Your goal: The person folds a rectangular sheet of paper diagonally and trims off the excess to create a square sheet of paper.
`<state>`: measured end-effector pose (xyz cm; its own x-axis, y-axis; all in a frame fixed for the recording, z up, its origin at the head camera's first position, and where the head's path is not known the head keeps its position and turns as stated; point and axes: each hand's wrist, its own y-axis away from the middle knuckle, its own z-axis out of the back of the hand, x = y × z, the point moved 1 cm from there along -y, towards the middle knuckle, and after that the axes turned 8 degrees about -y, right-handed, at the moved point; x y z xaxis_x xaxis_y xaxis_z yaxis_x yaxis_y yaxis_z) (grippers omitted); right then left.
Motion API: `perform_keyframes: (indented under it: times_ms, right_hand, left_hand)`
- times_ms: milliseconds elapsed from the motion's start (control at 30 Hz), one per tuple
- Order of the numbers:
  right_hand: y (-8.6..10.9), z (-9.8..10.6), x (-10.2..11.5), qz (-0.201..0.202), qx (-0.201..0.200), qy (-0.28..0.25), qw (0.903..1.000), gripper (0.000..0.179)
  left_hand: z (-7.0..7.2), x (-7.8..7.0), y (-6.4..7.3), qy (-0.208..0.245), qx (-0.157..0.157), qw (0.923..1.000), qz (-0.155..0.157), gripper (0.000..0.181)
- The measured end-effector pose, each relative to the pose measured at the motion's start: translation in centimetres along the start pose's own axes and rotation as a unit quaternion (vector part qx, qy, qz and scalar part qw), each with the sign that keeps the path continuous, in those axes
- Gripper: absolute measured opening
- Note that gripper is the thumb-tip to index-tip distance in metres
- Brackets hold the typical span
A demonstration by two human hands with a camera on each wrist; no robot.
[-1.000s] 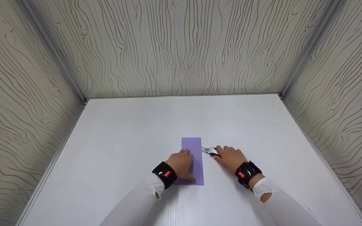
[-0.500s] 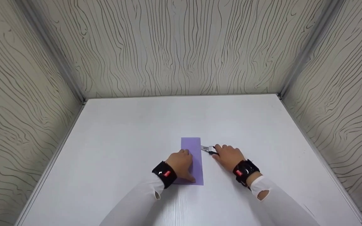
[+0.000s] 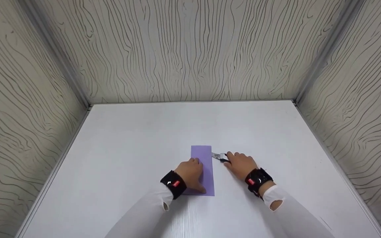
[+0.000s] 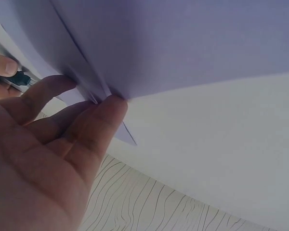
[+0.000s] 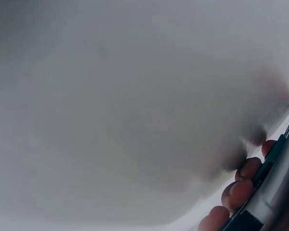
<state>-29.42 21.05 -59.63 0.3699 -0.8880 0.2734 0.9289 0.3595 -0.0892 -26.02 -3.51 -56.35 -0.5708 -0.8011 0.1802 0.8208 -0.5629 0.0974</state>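
A sheet of purple paper point(image 3: 207, 172) lies on the white table, with more than one layer showing in the left wrist view. My left hand point(image 3: 190, 172) rests on its left part, fingers spread and thumb near the front edge. Up close, the left fingertips touch the paper point(image 4: 197, 38) along a layer's edge. My right hand point(image 3: 242, 166) grips a utility knife point(image 3: 223, 157) with a silver and dark green body point(image 5: 272, 187). Its blade points left and reaches the paper's right edge; whether it enters between the layers I cannot tell.
The white tabletop point(image 3: 137, 138) extends around the hands. Wood-grain panels point(image 3: 190, 49) stand behind it and on both sides. Black bands point(image 3: 174, 184) wrap both wrists, below which white sleeves cover the arms.
My right hand and the utility knife have shifted slightly left and away from me, along the paper's right edge. The left hand and paper have stayed in place.
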Motion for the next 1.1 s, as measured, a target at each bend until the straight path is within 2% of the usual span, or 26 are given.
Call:
perform_keyframes:
  times_ms: [233, 500, 767, 900, 1100]
  right_hand:
    - [-0.2, 0.0, 0.0, -0.007, -0.001, 0.001, 1.0000, 0.033]
    - [-0.1, 0.0, 0.0, -0.005, 0.004, -0.002, 1.0000, 0.035]
    - [0.9, -0.2, -0.1, 0.011, 0.005, 0.000, 0.9999, 0.035]
    - [1.2, 0.1, 0.3, 0.009, 0.007, -0.006, 0.9999, 0.035]
    - [1.1, 0.5, 1.1, 0.013, -0.007, 0.005, 0.9999, 0.035]
  left_hand:
    - [-0.2, 0.0, 0.1, -0.009, -0.011, 0.9999, 0.001, 0.093]
    - [0.1, -0.2, 0.2, 0.003, -0.001, 1.0000, 0.004, 0.093]
    - [0.0, -0.7, -0.3, 0.045, -0.015, 0.9987, 0.018, 0.073]
    - [-0.2, -0.7, -0.5, 0.035, -0.018, 0.9991, 0.017, 0.077]
    - [-0.6, -0.7, -0.9, 0.033, -0.018, 0.9993, 0.004, 0.068]
